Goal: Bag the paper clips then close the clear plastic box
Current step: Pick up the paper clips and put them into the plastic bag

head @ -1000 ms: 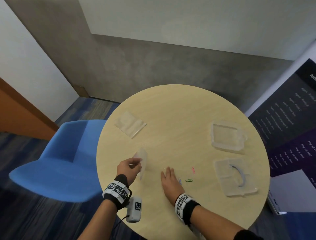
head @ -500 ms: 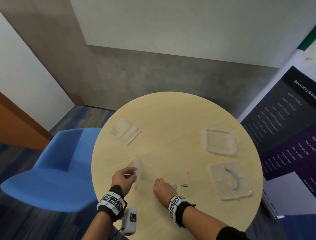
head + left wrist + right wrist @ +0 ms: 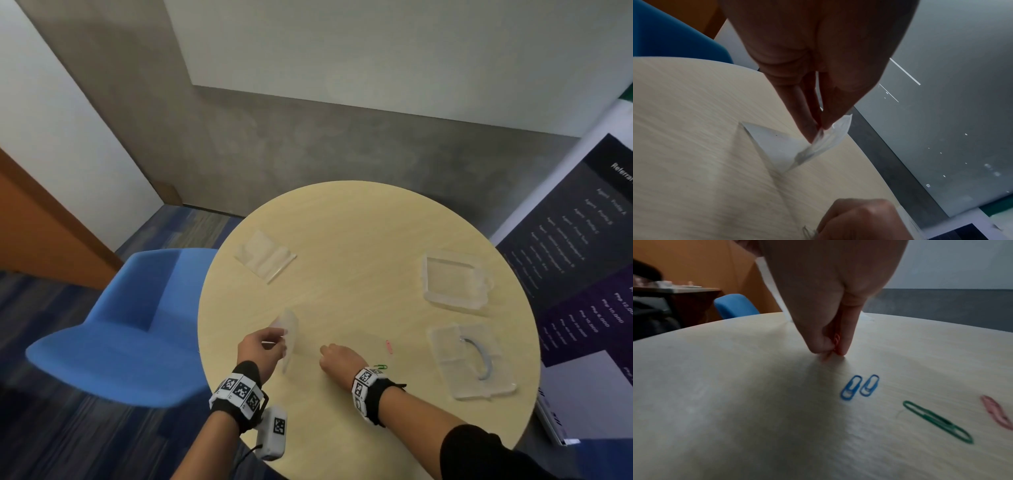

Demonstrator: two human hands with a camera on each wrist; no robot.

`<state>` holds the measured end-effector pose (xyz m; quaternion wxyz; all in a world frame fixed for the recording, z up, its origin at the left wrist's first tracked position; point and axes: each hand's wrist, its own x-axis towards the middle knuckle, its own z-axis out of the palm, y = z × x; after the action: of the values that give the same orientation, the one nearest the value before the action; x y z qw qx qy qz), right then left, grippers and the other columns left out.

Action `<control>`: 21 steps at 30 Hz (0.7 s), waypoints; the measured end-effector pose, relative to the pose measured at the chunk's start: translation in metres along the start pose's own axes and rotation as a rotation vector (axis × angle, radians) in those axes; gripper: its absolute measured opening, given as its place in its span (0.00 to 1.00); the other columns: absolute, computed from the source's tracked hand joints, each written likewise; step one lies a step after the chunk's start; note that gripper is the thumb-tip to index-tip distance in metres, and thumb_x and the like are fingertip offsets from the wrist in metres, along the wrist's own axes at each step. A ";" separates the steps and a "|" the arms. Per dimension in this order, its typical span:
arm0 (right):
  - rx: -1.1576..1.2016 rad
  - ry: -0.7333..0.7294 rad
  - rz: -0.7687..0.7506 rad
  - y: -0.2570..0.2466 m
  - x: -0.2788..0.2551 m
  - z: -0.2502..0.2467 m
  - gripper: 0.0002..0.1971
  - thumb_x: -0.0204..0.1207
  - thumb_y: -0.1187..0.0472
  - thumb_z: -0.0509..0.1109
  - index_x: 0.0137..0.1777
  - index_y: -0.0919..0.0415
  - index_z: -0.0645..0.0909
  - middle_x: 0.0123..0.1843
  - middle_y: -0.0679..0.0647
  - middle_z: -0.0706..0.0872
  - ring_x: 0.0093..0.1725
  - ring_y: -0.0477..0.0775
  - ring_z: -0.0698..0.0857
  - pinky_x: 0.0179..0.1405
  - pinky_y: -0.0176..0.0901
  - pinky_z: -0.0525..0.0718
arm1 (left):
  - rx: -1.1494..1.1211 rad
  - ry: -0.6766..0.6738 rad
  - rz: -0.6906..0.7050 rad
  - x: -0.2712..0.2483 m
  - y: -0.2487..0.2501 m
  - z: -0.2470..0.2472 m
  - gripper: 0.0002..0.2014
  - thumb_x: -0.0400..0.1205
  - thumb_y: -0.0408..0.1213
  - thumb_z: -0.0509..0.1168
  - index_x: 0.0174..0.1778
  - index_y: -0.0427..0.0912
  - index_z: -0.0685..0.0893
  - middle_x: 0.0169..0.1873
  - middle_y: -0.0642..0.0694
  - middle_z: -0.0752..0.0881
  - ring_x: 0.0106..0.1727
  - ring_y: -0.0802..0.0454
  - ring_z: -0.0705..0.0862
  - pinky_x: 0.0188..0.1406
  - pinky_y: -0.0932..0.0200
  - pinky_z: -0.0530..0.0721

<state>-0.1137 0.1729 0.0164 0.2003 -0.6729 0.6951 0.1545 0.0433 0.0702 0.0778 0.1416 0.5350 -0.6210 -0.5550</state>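
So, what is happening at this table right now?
A person is bagging paper clips. The left hand pinches a small clear bag by its edge, one corner on the table. The right hand pinches a red clip against the tabletop. Two blue clips, a green clip and a pink clip lie loose. The clear box is open, its lid beside it.

1. Bare table lies open between the flat bags and the box halves.
2. Loose paper clips lie just beside the right hand.
3. The held bag stands by the left hand.
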 end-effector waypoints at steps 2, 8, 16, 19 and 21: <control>0.150 0.018 0.135 0.016 0.007 0.001 0.14 0.81 0.75 0.57 0.64 0.78 0.77 0.63 0.74 0.81 0.62 0.70 0.81 0.60 0.58 0.79 | 0.002 -0.013 -0.001 -0.001 0.003 0.003 0.10 0.78 0.26 0.68 0.47 0.45 0.91 0.39 0.42 0.91 0.41 0.44 0.92 0.50 0.51 0.91; 1.117 0.428 0.593 0.057 -0.010 -0.034 0.06 0.66 0.70 0.79 0.43 0.66 0.92 0.40 0.57 0.92 0.42 0.53 0.90 0.38 0.27 0.86 | 0.013 -0.050 0.001 -0.001 0.012 0.016 0.11 0.78 0.27 0.67 0.48 0.44 0.91 0.41 0.41 0.92 0.43 0.41 0.92 0.42 0.61 0.86; 1.636 0.373 0.353 0.020 -0.027 -0.073 0.06 0.64 0.76 0.78 0.40 0.69 0.91 0.39 0.65 0.92 0.41 0.59 0.92 0.46 0.45 0.91 | 0.026 -0.095 0.031 0.004 0.025 0.043 0.09 0.78 0.29 0.70 0.52 0.41 0.90 0.39 0.42 0.92 0.42 0.43 0.92 0.51 0.50 0.91; 1.464 0.373 0.482 0.018 -0.026 -0.068 0.06 0.64 0.73 0.80 0.41 0.69 0.91 0.41 0.65 0.93 0.40 0.59 0.93 0.46 0.46 0.92 | 0.047 -0.125 0.051 0.006 0.028 0.048 0.09 0.78 0.30 0.70 0.52 0.40 0.91 0.39 0.41 0.93 0.41 0.45 0.93 0.52 0.49 0.91; 1.417 0.357 0.505 0.018 -0.023 -0.066 0.07 0.67 0.72 0.78 0.45 0.69 0.91 0.44 0.65 0.92 0.42 0.59 0.93 0.48 0.46 0.92 | 0.073 -0.149 0.073 0.006 0.029 0.050 0.08 0.78 0.30 0.70 0.51 0.41 0.91 0.39 0.43 0.92 0.41 0.47 0.93 0.52 0.50 0.91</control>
<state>-0.1358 0.1622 0.0842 0.4266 -0.2200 0.7823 -0.3971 -0.0125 0.0867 0.0823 0.0956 0.4744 -0.6686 -0.5646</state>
